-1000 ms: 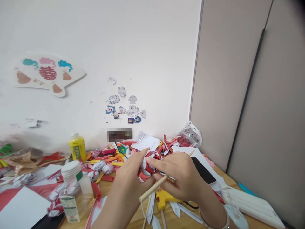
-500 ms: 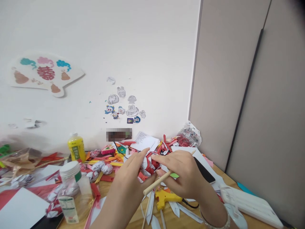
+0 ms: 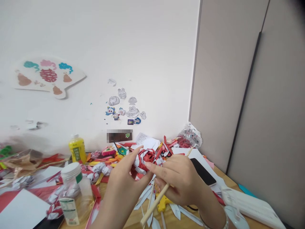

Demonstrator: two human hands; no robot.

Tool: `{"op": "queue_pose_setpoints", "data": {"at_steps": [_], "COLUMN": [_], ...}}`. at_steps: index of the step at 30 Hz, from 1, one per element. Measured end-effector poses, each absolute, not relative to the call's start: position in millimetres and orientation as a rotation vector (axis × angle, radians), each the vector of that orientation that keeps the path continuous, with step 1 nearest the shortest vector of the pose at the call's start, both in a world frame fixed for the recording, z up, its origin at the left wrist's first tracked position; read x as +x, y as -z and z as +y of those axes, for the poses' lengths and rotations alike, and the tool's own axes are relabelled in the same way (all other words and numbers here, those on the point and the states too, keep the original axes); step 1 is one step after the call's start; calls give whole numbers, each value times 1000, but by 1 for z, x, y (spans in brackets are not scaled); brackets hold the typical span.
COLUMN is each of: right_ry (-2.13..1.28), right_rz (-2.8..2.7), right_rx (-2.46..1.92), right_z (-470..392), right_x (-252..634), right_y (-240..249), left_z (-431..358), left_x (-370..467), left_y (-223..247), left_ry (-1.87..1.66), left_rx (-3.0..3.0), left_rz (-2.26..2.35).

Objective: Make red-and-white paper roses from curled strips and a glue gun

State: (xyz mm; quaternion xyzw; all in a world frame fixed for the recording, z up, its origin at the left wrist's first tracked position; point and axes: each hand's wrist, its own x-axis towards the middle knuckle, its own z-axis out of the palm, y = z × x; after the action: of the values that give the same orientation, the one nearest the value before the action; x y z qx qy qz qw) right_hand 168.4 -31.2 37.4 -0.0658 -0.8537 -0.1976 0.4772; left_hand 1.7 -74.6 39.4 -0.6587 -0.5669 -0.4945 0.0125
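Observation:
A folded red and white paper rose [image 3: 145, 159] sits in my left hand [image 3: 127, 178], whose fingers and thumb curve around it. My right hand [image 3: 182, 176] grips a wooden stick [image 3: 154, 205] that slants across the palm, its thick end low and its tip at the upper right. The right index finger touches the front of the rose. Under the hands, a yellow glue gun [image 3: 163, 203] lies partly hidden among white paper strips [image 3: 175, 210].
A clear jar with a white lid [image 3: 71, 170] and a yellow bottle [image 3: 77, 149] stand at left amid paper scraps. A black phone [image 3: 203, 171], a white mouse [image 3: 235, 218] and a white case [image 3: 252, 203] lie at right. A wall rises behind.
The rose has turned so its spiral face shows more, and has shifted slightly left. My right index finger has moved down onto its front; the stick's thick end has dropped.

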Motion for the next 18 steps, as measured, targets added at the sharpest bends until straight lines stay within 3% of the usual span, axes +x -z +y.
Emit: {"op": "queue_pose_setpoints", "data": {"at_steps": [18], "right_ry": [427], "right_rz": [-1998], "right_rx": [-139], "right_z": [-28], "right_x": [170], "right_y": [-37], "left_z": [-83], "left_x": [6], "left_y": [-49], "left_ry": [1740], "left_rx": [-2060], "left_rz": [-1795]}}
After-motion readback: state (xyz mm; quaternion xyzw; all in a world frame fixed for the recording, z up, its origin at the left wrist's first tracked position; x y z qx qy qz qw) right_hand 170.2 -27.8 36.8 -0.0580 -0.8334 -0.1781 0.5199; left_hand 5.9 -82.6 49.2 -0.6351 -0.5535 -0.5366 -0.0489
